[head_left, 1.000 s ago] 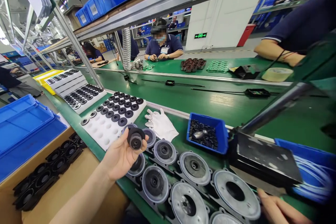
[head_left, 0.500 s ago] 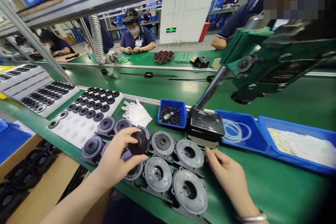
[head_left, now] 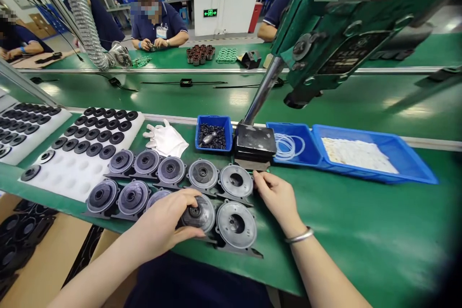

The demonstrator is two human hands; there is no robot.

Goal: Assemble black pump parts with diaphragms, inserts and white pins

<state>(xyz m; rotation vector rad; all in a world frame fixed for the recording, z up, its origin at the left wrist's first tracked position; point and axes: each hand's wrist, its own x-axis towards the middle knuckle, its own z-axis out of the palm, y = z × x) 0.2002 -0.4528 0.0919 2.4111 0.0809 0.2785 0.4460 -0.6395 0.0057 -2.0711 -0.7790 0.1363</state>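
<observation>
My left hand (head_left: 168,219) curves its fingers and thumb round a dark disc with a raised hub (head_left: 197,211), which lies on a round metal housing in the front row. Just right of it, another housing (head_left: 236,225) shows its bare grey face and dark centre hole. My right hand (head_left: 277,198) has thumb and forefinger pinched together beside the back-row housing (head_left: 236,180); what is between the fingertips, if anything, is hidden. Several housings farther left, such as one (head_left: 133,196), bear dark discs.
White foam trays (head_left: 74,171) hold black discs at left. A white glove (head_left: 166,138), a blue bin of small black parts (head_left: 213,134), and a green press (head_left: 325,53) on its black base (head_left: 254,142) stand behind. Blue trays (head_left: 375,154) sit at right; a co-worker (head_left: 157,24) sits opposite.
My left hand has lowered the dark disc from above the housings onto one in the front row. The right hand stays pinched beside the back-row housing. The camera view has shifted.
</observation>
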